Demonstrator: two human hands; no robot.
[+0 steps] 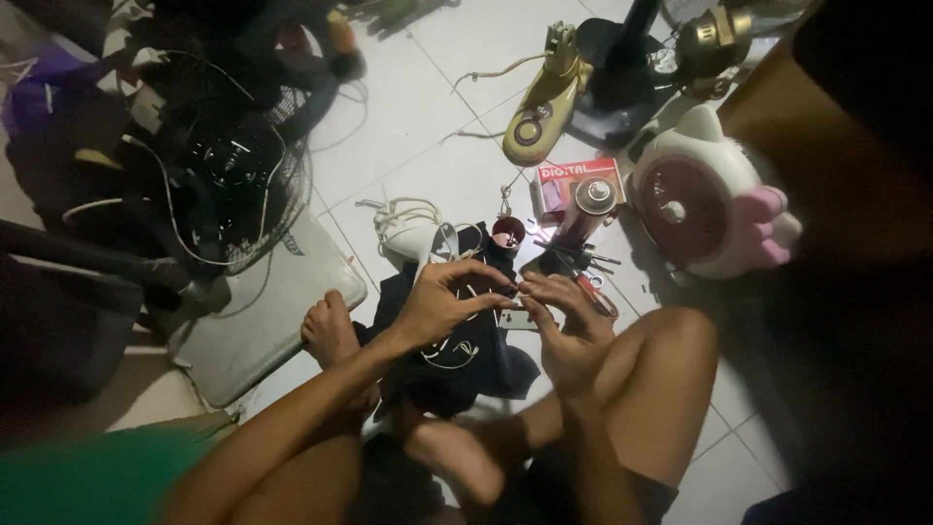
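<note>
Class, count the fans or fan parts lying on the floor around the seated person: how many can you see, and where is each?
3. A black fan grille at left, a white-and-pink cat-shaped fan at right, and a black fan stand at top. More may hide in the dark clutter at upper left.

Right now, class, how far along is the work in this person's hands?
Done: a fan has been stripped, its grille lying aside and its yellow housing apart with wires loose. In hand: the left hand and right hand meet over a small whitish part with thin white wires. Left: screws and tools are scattered by the red box; nothing looks put back together.
</note>
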